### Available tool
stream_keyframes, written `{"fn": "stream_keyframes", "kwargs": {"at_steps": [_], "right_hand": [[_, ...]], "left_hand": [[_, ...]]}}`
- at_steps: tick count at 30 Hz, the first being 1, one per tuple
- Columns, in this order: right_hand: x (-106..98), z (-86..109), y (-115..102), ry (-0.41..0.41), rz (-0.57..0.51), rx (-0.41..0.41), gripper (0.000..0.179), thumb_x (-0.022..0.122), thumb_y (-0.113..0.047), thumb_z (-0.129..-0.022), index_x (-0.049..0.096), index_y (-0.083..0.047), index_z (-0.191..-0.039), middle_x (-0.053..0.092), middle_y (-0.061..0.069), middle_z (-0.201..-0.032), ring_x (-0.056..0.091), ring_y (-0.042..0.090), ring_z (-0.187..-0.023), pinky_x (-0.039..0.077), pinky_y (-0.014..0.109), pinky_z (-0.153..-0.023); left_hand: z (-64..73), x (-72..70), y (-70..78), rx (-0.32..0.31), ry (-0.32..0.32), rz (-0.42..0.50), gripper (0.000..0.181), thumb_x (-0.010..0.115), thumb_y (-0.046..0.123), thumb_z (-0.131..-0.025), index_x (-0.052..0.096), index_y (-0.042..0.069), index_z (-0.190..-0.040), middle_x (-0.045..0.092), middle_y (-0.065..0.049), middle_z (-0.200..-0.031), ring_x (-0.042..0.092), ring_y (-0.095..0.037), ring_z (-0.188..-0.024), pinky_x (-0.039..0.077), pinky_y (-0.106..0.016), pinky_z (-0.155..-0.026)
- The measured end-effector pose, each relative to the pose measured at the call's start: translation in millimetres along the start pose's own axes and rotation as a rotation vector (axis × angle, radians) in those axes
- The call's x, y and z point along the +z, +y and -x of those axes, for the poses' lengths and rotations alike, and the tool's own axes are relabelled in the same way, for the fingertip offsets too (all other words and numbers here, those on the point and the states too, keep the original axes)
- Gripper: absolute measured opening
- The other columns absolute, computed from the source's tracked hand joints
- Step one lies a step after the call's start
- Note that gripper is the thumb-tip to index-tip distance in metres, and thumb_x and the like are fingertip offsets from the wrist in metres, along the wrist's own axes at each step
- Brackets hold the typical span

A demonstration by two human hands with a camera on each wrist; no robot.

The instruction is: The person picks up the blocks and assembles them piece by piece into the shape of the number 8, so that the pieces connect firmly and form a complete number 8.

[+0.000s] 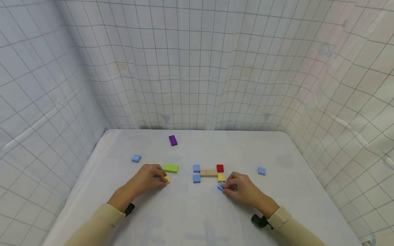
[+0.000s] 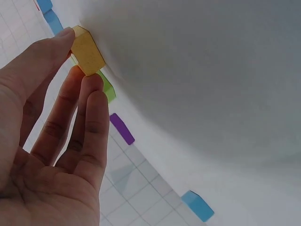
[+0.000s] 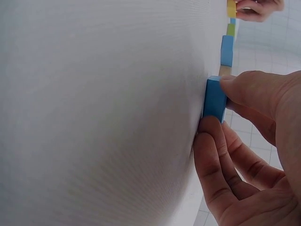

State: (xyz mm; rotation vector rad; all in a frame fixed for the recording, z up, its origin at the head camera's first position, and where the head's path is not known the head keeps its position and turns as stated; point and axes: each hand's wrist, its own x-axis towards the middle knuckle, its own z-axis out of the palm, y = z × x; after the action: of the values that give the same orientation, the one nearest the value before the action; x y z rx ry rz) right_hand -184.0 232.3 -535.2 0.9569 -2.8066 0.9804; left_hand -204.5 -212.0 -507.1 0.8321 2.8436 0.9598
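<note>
My left hand (image 1: 152, 177) pinches a yellow block (image 2: 88, 51) between thumb and fingers, just in front of a green rectangular block (image 1: 171, 168). My right hand (image 1: 243, 188) pinches a blue block (image 3: 215, 100) at the table surface, close to a yellow square block (image 1: 221, 178). That yellow block and a red block (image 1: 220, 168) sit at the right end of a plain wooden strip (image 1: 209, 173). Two blue blocks, one behind (image 1: 196, 168) and one in front (image 1: 196, 178), stand at the strip's left end. Fingers partly cover both held blocks in the head view.
A purple block (image 1: 173, 140) lies toward the back of the white-covered table (image 1: 184, 215). A blue block with a white mark (image 1: 136, 158) lies at the left, another blue block (image 1: 261, 171) at the right. Gridded white curtains (image 1: 197, 68) enclose the table's back and sides.
</note>
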Motion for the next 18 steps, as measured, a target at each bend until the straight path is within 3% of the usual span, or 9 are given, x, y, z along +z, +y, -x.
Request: {"fn": "stream_keyframes", "kwargs": {"at_steps": [6,15,18], "right_hand": [[0.9,0.2,0.5,0.007,0.004,-0.005,0.012,0.095,-0.009,-0.098,0.094,-0.017,-0.107,0.076,-0.003,-0.106,0.068,-0.001,-0.091,0.064,0.021,-0.079],[0.5,0.3,-0.7,0.008,0.006,-0.007,0.012,0.095,-0.009,-0.098,0.094,-0.016,-0.108,0.077,-0.003,-0.107,0.068,0.0,-0.091,0.064,0.021,-0.079],[0.0,0.3,-1.3,0.002,0.011,0.002,0.012,0.095,-0.01,-0.098,0.094,-0.017,-0.108,0.076,-0.003,-0.107,0.068,0.0,-0.091,0.064,0.021,-0.08]], "left_hand": [[-6.1,8.7,9.0,0.081,-0.009,-0.029,0.012,0.1,0.007,-0.09,0.092,0.016,-0.09,0.083,0.001,-0.104,0.078,-0.016,-0.097,0.069,-0.033,-0.091],[-12.5,20.7,26.5,0.164,-0.024,-0.032,0.01,0.1,0.006,-0.09,0.093,0.013,-0.09,0.085,-0.001,-0.105,0.079,-0.018,-0.099,0.069,-0.038,-0.097],[-15.3,26.4,27.3,0.223,-0.018,-0.018,0.01,0.1,0.006,-0.09,0.093,0.013,-0.09,0.084,-0.001,-0.104,0.079,-0.016,-0.098,0.07,-0.037,-0.094]]}}
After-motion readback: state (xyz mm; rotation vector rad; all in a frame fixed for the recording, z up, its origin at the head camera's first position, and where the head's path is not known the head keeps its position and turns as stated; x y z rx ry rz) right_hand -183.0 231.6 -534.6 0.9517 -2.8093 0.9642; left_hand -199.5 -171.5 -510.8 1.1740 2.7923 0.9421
